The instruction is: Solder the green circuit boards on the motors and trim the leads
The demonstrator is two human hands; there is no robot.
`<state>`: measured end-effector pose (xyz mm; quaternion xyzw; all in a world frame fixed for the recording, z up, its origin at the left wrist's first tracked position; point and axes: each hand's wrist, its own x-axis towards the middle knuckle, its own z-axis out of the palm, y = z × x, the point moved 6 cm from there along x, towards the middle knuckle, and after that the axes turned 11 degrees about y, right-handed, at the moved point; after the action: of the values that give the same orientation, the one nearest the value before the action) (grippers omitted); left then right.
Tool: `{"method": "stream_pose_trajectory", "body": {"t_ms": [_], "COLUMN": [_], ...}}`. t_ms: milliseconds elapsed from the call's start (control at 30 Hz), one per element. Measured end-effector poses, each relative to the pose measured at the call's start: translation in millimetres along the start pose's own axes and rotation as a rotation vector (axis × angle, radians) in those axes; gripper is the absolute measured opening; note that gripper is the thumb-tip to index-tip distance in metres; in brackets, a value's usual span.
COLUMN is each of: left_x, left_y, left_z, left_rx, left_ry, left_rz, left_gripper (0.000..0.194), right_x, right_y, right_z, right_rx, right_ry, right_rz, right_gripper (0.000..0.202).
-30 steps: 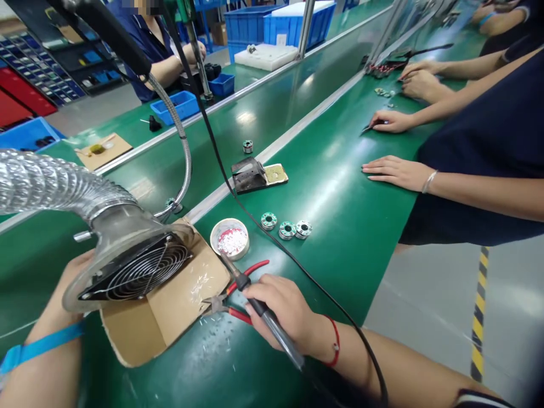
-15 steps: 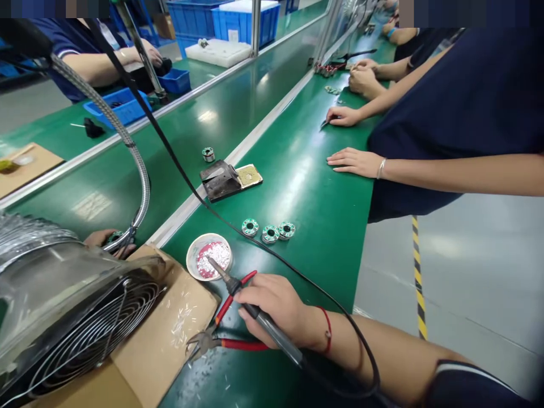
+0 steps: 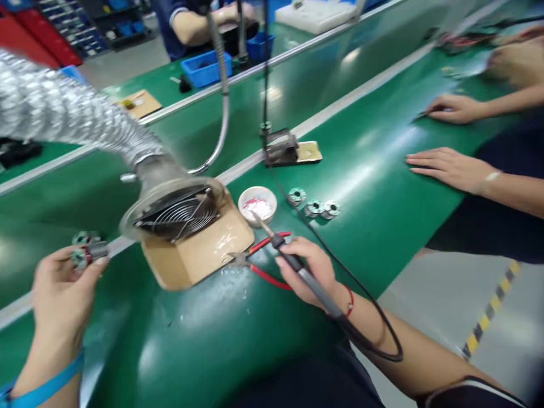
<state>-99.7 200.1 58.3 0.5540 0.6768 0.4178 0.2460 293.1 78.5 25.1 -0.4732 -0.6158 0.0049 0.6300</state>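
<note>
At the left, my left hand (image 3: 62, 294) grips a small motor stator (image 3: 83, 256), a metal ring with a green end face, between thumb and fingers. Just behind it is another green-faced stator (image 3: 84, 238); whether the hand holds that one too is unclear. My right hand (image 3: 312, 272) is closed round the handle of a soldering iron (image 3: 317, 290). The iron's tip points at the near rim of a white bowl (image 3: 242, 208) with pink and whitish bits inside. Red-handled cutters (image 3: 242, 259) lie open beneath the iron, beside my right hand.
A fume extractor fan (image 3: 181, 215) on a silver duct (image 3: 93, 127) overhangs a cardboard tray (image 3: 170, 269) with white scraps. Three stators (image 3: 313, 208) stand beyond the bowl, near a soldering iron stand (image 3: 283, 148). The iron's cord crosses the bench. A co-worker's hand (image 3: 450, 167) rests at right.
The view has swung left. My left hand, mostly hidden behind the fan before, now shows in full with a stator. My right hand still holds the iron near the bowl.
</note>
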Motion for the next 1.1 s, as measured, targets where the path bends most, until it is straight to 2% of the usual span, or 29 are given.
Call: {"method": "stream_pose_trajectory", "body": {"t_ms": [33, 67, 133, 233, 300, 367, 500, 667, 867, 1100], "left_x": [-16, -33, -69, -117, -140, -154, -166, -176, -181, -182], "left_y": [-11, -16, -16, -1, 8, 17, 26, 31, 36, 36], "left_z": [-6.9, -4.2, 10.2, 39.7, 58.4, 71.9, 86.5, 89.2, 86.0, 86.6], "left_rx": [-0.03, -0.063, -0.115, -0.143, -0.14, -0.146, -0.156, -0.157, -0.163, -0.18], "left_ry": [0.086, 0.047, -0.09, -0.316, -0.457, -0.546, -0.628, -0.652, -0.615, -0.614], "left_rz": [-0.072, -0.094, -0.078, -0.04, -0.045, -0.025, 0.067, 0.188, 0.288, 0.317], "left_gripper": [0.033, 0.035, 0.041, 0.045, 0.044, 0.044, 0.046, 0.044, 0.044, 0.049], "right_x": [-2, -5, -8, -8, -5, -1, -1, -12, -19, -19], "right_y": [-2, -4, -10, -27, -43, -56, -64, -62, -59, -63], "right_z": [-1, -1, 0, 7, 16, 25, 41, 56, 67, 68], "right_rx": [0.03, 0.06, 0.147, 0.304, 0.346, 0.343, 0.427, 0.496, 0.57, 0.528], "right_ry": [-0.016, -0.039, -0.102, -0.229, -0.338, -0.442, -0.537, -0.666, -0.733, -0.751], "right_rz": [0.014, 0.033, 0.096, 0.22, 0.252, 0.247, 0.362, 0.478, 0.574, 0.566], "right_gripper": [0.03, 0.033, 0.042, 0.048, 0.044, 0.042, 0.049, 0.049, 0.046, 0.04]}}
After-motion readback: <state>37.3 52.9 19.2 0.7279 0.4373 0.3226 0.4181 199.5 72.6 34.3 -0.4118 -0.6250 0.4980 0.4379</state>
